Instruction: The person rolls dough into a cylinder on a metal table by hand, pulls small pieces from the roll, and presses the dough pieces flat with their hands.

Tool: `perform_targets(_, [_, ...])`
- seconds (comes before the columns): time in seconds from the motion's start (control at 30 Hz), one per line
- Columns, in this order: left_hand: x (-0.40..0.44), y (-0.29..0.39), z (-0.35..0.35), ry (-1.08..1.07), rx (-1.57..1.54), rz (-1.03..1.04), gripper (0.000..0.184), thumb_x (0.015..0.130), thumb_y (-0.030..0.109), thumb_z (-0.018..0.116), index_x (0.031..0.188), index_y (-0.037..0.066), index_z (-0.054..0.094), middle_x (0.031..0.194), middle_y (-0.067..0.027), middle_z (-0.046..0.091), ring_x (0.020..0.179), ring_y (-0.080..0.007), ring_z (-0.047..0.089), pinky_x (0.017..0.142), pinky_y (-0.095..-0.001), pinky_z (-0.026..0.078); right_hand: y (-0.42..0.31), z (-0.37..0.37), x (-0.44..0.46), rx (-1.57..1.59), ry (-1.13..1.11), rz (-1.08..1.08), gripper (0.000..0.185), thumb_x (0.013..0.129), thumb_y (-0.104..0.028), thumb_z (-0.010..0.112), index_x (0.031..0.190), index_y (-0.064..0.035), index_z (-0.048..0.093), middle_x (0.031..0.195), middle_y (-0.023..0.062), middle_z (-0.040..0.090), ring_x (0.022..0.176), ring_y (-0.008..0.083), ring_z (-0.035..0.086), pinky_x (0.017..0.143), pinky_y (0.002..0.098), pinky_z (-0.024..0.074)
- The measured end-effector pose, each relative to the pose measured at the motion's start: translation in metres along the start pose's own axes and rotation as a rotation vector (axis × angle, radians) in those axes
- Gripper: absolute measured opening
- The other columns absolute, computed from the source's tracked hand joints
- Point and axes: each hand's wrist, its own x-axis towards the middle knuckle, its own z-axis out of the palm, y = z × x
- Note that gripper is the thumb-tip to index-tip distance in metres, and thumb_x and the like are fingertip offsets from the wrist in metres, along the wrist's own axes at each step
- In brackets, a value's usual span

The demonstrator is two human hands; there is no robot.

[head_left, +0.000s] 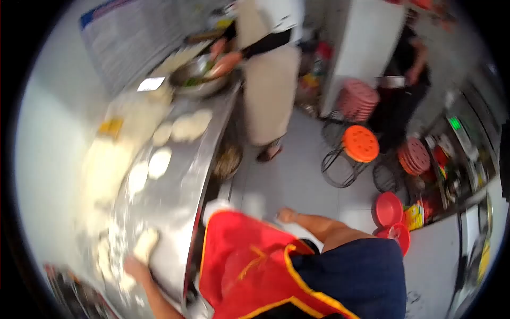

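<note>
My left grip (137,268) was at the near end of a dough piece (146,244) on the floury metal surface (178,223), too blurred to tell whether closed; my right grip (287,215), away from the surface, I couldn't tell either.

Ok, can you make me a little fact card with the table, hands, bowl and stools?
Table: metal, dusted white, with flat dough pieces
Left hand: at a long dough piece, grip blurred
Right hand: near the red apron
Bowl: metal, green food inside, co-worker's hands at it
Stools: one orange, pink ones stacked nearby
</note>
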Motion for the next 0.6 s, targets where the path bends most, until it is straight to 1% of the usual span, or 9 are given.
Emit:
perform_targets(0.03, [0.004, -0.005, 0.022, 0.001, 0.006, 0.031, 0.037, 0.091, 0.018, 0.052, 0.126, 0.007, 0.054, 0.119, -0.0149, 0.057, 0.111, -0.031, 0.053, 0.096, -0.0477, 0.04, -0.007, -0.01, -0.008, 0.088, 0.029, 0.049, 0.041, 0.079, -0.036, 0.059, 0.107, -0.0079, 0.069, 0.107, 0.0216, 0.067, 0.1, 0.0376, 0.064, 0.088, 0.0462, 0.0491])
perform_targets(0.07, [0.004, -0.016, 0.049, 0.197, -0.045, 0.116, 0.038, 0.091, 0.018, 0.052, 0.127, 0.008, 0.054, 0.122, -0.0146, 0.057, 0.115, -0.0313, 0.053, 0.097, -0.047, 0.04, -0.012, -0.016, -0.018, 0.131, 0.038, 0.106, 0.04, 0.079, -0.036, 0.061, 0.107, -0.0089, 0.07, 0.106, 0.0201, 0.068, 0.1, 0.0361, 0.064, 0.089, 0.0445, 0.0496])
perform_targets(0.1, [0.014, -0.023, 0.074, 0.118, -0.065, 0.046, 0.037, 0.09, 0.018, 0.052, 0.127, 0.01, 0.055, 0.124, -0.0133, 0.058, 0.116, -0.031, 0.052, 0.099, -0.0473, 0.038, -0.029, -0.037, -0.038, 0.174, 0.05, 0.162, 0.039, 0.078, -0.036, 0.063, 0.106, -0.0099, 0.07, 0.106, 0.0186, 0.069, 0.1, 0.0346, 0.065, 0.089, 0.0427, 0.0501])
perform_targets(0.17, [0.0, -0.005, 0.02, 0.32, -0.063, 0.119, 0.029, 0.09, 0.017, 0.049, 0.116, 0.011, 0.061, 0.114, -0.0115, 0.062, 0.111, -0.0302, 0.054, 0.094, -0.0477, 0.04, -0.004, -0.021, -0.023, 0.325, 0.075, 0.08, 0.041, 0.081, -0.026, 0.066, 0.115, -0.003, 0.066, 0.104, 0.0149, 0.071, 0.097, 0.0257, 0.066, 0.085, 0.0375, 0.052])
perform_targets(0.2, [0.004, -0.003, 0.011, 0.282, -0.116, 0.075, 0.024, 0.091, 0.017, 0.047, 0.107, 0.01, 0.064, 0.108, -0.012, 0.063, 0.106, -0.0307, 0.056, 0.09, -0.0481, 0.041, -0.012, -0.026, -0.027, 0.315, 0.044, 0.063, 0.035, 0.086, -0.028, 0.06, 0.112, -0.0066, 0.068, 0.109, 0.0188, 0.068, 0.105, 0.0334, 0.063, 0.091, 0.0396, 0.0493])
perform_targets(0.3, [-0.002, 0.017, -0.057, 0.025, -0.15, -0.116, 0.035, 0.098, 0.033, 0.041, 0.097, 0.008, 0.066, 0.103, -0.011, 0.066, 0.104, -0.0267, 0.059, 0.09, -0.0474, 0.041, 0.011, -0.012, -0.022, 0.489, 0.023, 0.045, 0.037, 0.086, -0.03, 0.06, 0.109, -0.0019, 0.067, 0.107, 0.0204, 0.068, 0.098, 0.0337, 0.065, 0.086, 0.0369, 0.0498])
perform_targets(0.4, [-0.005, 0.018, -0.039, 0.169, -0.242, -0.22, 0.041, 0.099, 0.039, 0.04, 0.103, 0.007, 0.067, 0.106, -0.0114, 0.066, 0.105, -0.0285, 0.058, 0.096, -0.0459, 0.039, 0.04, 0.002, -0.027, 0.769, -0.055, 0.002, 0.033, 0.087, -0.026, 0.061, 0.106, 0.0003, 0.068, 0.103, 0.0171, 0.07, 0.092, 0.0294, 0.066, 0.081, 0.0344, 0.0502])
perform_targets(0.5, [-0.009, 0.018, -0.033, 0.223, -0.258, -0.226, 0.042, 0.098, 0.04, 0.042, 0.107, 0.007, 0.067, 0.106, -0.0121, 0.065, 0.105, -0.0297, 0.058, 0.099, -0.0457, 0.037, 0.057, 0.006, -0.021, 0.43, 0.033, -0.216, 0.027, 0.088, -0.019, 0.061, 0.106, 0.0004, 0.068, 0.098, 0.0138, 0.07, 0.083, 0.0229, 0.066, 0.075, 0.0318, 0.0502])
perform_targets(0.6, [-0.009, 0.02, -0.038, 0.232, -0.303, -0.229, 0.039, 0.098, 0.039, 0.045, 0.107, 0.007, 0.066, 0.106, -0.0122, 0.065, 0.105, -0.0303, 0.057, 0.098, -0.0464, 0.037, 0.057, 0.004, -0.013, 0.711, -0.033, 0.029, 0.025, 0.089, -0.013, 0.06, 0.109, -0.0005, 0.066, 0.094, 0.012, 0.07, 0.08, 0.0186, 0.064, 0.072, 0.031, 0.0502])
